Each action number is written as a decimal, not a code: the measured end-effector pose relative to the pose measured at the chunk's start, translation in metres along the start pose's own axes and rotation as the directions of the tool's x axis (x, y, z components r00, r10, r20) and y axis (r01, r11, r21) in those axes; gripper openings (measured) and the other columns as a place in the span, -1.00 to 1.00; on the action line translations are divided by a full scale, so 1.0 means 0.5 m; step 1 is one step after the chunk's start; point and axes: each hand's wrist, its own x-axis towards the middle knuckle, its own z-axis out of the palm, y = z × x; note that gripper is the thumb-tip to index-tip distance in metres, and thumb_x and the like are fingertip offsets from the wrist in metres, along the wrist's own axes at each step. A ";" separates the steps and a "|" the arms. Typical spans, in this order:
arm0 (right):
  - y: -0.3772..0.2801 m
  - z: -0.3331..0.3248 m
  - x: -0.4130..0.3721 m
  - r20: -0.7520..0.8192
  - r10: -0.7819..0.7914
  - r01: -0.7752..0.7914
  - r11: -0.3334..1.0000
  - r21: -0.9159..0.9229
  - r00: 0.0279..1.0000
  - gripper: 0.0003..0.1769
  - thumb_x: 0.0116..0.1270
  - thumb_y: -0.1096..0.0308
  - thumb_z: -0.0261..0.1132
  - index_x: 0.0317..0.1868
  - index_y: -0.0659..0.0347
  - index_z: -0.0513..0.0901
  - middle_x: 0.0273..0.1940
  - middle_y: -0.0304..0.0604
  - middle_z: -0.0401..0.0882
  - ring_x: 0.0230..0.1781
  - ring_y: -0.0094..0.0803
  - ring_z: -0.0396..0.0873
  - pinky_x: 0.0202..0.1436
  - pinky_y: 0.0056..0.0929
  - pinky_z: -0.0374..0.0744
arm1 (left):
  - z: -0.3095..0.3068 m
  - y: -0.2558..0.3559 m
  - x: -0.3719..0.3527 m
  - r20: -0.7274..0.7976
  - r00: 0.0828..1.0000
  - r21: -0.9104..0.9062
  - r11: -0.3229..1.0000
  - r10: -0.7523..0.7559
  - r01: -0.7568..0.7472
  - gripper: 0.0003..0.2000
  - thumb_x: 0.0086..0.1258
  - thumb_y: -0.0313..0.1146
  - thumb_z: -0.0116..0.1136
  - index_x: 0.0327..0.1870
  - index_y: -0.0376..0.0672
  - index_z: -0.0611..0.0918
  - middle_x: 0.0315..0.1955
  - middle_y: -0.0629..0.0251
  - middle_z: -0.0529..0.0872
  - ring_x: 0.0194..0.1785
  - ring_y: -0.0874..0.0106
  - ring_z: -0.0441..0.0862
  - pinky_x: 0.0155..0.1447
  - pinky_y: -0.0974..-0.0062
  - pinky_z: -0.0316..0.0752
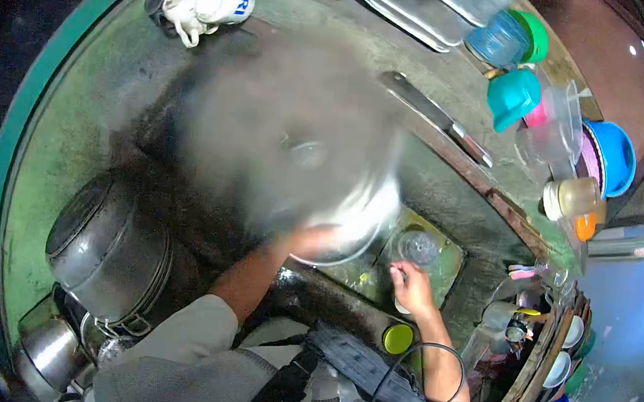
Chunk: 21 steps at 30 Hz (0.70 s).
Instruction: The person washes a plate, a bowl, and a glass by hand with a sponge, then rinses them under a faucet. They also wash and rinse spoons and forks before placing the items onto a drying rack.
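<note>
A large metal pot [291, 126], smeared by motion, is lifted and tilted over the sink with its round base turned toward me. My left hand [308, 241], blurred too, grips it at the lower rim beside the shiny wall. Over the right end of the sink, my right hand [412, 289] has its fingers curled together; what they hold, if anything, is hidden. Just beyond those fingers is a clear round container [418, 246] in the sink. A yellow-green lid [398, 338] lies on the near ledge, below my right hand.
A blackened pot [114, 249] lies on its side at left, above a shiny metal pot [51, 349]. On the back ledge are a large knife [438, 119], white mugs [221, 3], metal trays [423, 10] and a teal cup [513, 97]. Dishes crowd a rack [552, 346] at right.
</note>
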 end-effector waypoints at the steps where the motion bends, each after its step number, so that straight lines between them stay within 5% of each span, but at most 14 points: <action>1: -0.029 0.024 0.052 -0.038 -0.176 0.175 0.984 -0.014 0.984 -0.84 0.27 0.37 0.19 -0.23 0.26 0.60 -0.26 0.06 0.62 -0.22 -0.05 0.60 -0.12 -0.22 0.54 | -0.057 -0.049 0.034 -0.075 0.997 -0.096 0.995 -0.036 0.028 -0.63 0.31 -0.42 0.07 0.15 -0.20 0.39 -0.16 0.21 0.64 -0.18 0.39 0.67 -0.18 0.43 0.63; 5: -0.143 0.130 0.209 0.153 -0.434 0.438 0.899 0.009 0.888 -0.91 0.20 0.43 0.17 -0.31 0.26 0.55 -0.32 0.06 0.59 -0.22 0.00 0.56 -0.12 -0.14 0.51 | -0.054 -0.004 -0.051 -0.110 0.938 0.022 0.943 -0.328 0.333 -0.64 0.44 -0.21 -0.02 0.17 -0.15 0.36 -0.15 0.24 0.64 -0.21 0.40 0.67 -0.30 0.43 0.64; 6: -0.187 0.143 0.234 0.250 -0.368 0.369 0.928 0.045 0.896 -0.91 0.20 0.43 0.17 -0.30 0.24 0.53 -0.32 0.06 0.57 -0.23 0.02 0.55 -0.13 -0.13 0.50 | -0.071 -0.039 -0.056 -0.029 0.989 0.030 0.989 -0.142 0.143 -0.62 0.48 -0.16 -0.08 0.21 -0.13 0.33 -0.10 0.25 0.62 -0.17 0.40 0.66 -0.26 0.41 0.64; 8: -0.216 0.158 0.273 0.348 -0.306 0.298 0.951 0.079 0.886 -0.91 0.19 0.42 0.17 -0.30 0.23 0.52 -0.33 0.06 0.56 -0.24 0.03 0.54 -0.14 -0.11 0.49 | -0.031 0.002 -0.098 -0.035 0.998 -0.061 0.996 -0.060 0.058 -0.58 0.50 -0.16 -0.12 0.30 -0.11 0.26 0.02 0.23 0.54 -0.03 0.40 0.58 -0.08 0.39 0.58; 10: -0.170 0.216 0.318 0.081 -0.593 0.586 0.750 -0.307 0.801 -0.86 0.17 0.39 0.19 -0.26 0.21 0.51 -0.34 0.04 0.52 -0.22 0.03 0.51 -0.13 -0.11 0.47 | -0.010 0.051 -0.132 -0.081 0.997 -0.046 0.999 0.016 -0.020 -0.53 0.53 -0.15 -0.15 0.38 -0.09 0.18 0.14 0.21 0.46 0.12 0.40 0.49 0.10 0.36 0.51; 11: -0.114 0.279 0.347 0.032 -0.553 0.516 0.753 -0.408 0.832 -0.83 0.17 0.37 0.20 -0.23 0.21 0.49 -0.32 0.04 0.49 -0.18 0.02 0.48 -0.09 -0.11 0.45 | -0.013 0.070 -0.138 -0.119 0.986 0.059 0.993 0.113 -0.107 -0.53 0.53 -0.16 -0.15 0.38 -0.10 0.18 0.16 0.19 0.45 0.13 0.40 0.48 0.13 0.38 0.48; 13: -0.116 0.261 0.345 -0.012 -0.260 0.239 0.904 -0.355 0.965 -0.84 0.22 0.34 0.17 -0.22 0.20 0.48 -0.30 0.06 0.47 -0.15 0.02 0.48 -0.01 -0.12 0.44 | -0.079 0.067 -0.116 -0.031 0.976 -0.013 0.977 0.214 -0.215 -0.55 0.53 -0.18 -0.17 0.34 -0.19 0.22 0.12 0.16 0.49 0.08 0.37 0.53 0.13 0.36 0.49; 14: -0.086 0.271 0.351 -0.015 -0.264 0.242 0.902 -0.357 0.964 -0.84 0.22 0.34 0.17 -0.22 0.20 0.48 -0.30 0.06 0.47 -0.15 0.02 0.48 -0.01 -0.12 0.44 | -0.112 0.066 -0.104 0.013 0.965 -0.056 0.963 0.264 -0.262 -0.56 0.54 -0.19 -0.18 0.32 -0.23 0.24 0.11 0.15 0.51 0.06 0.36 0.55 0.13 0.35 0.49; 15: -0.036 0.293 0.366 -0.143 -0.258 0.213 0.939 -0.268 0.956 -0.83 0.23 0.36 0.16 -0.19 0.21 0.47 -0.27 0.05 0.49 -0.12 -0.01 0.49 0.00 -0.14 0.44 | -0.135 0.049 -0.075 0.052 0.974 -0.133 0.969 0.219 -0.211 -0.57 0.54 -0.20 -0.18 0.31 -0.25 0.25 0.09 0.14 0.52 0.05 0.34 0.56 0.12 0.34 0.50; 16: -0.055 0.269 0.355 -0.024 -0.037 0.042 0.968 0.249 0.999 -0.75 0.20 0.41 0.17 -0.10 0.26 0.44 -0.20 0.04 0.50 -0.06 -0.06 0.49 0.03 -0.18 0.45 | -0.157 0.031 -0.046 0.090 0.981 -0.206 0.967 0.173 -0.152 -0.58 0.53 -0.21 -0.17 0.30 -0.26 0.27 0.08 0.14 0.54 0.04 0.32 0.57 0.11 0.34 0.50; 17: -0.086 0.239 0.342 0.096 0.186 -0.202 0.716 0.668 0.978 -0.65 0.16 0.47 0.17 -0.01 0.30 0.41 -0.13 0.04 0.52 -0.01 -0.11 0.50 0.06 -0.22 0.46 | -0.182 0.012 -0.016 0.127 0.984 -0.273 0.958 0.127 -0.089 -0.58 0.53 -0.22 -0.16 0.28 -0.28 0.29 0.07 0.14 0.55 0.03 0.30 0.58 0.10 0.34 0.51; 19: -0.132 0.179 0.309 0.479 0.316 -0.562 0.275 0.780 0.819 -0.54 0.15 0.51 0.04 0.12 0.27 0.45 -0.37 -0.08 0.60 -0.42 -0.33 0.61 -0.44 -0.41 0.58 | -0.155 -0.025 0.021 -0.033 0.997 -0.074 0.994 0.073 -0.076 -0.64 0.50 -0.19 -0.10 0.15 -0.27 0.40 -0.06 0.18 0.60 -0.06 0.36 0.60 0.01 0.38 0.52; 20: -0.107 0.193 0.307 0.215 0.314 -0.378 0.693 0.614 0.925 -0.52 0.17 0.51 0.02 0.16 0.28 0.39 -0.36 -0.08 0.60 -0.43 -0.31 0.62 -0.47 -0.43 0.58 | -0.094 0.025 0.005 -0.082 0.997 0.065 0.998 0.007 -0.001 -0.66 0.49 -0.16 -0.07 0.06 -0.26 0.45 -0.13 0.21 0.61 -0.12 0.39 0.60 -0.05 0.40 0.52; 21: -0.073 0.218 0.306 -0.087 -0.024 0.056 0.925 0.375 0.996 -0.52 0.17 0.51 0.04 0.16 0.28 0.38 -0.34 -0.02 0.59 -0.41 -0.25 0.62 -0.44 -0.38 0.59 | -0.032 0.077 -0.018 -0.092 0.994 0.125 0.990 -0.058 0.069 -0.67 0.48 -0.13 -0.05 -0.03 -0.25 0.50 -0.20 0.24 0.63 -0.17 0.43 0.60 -0.10 0.43 0.53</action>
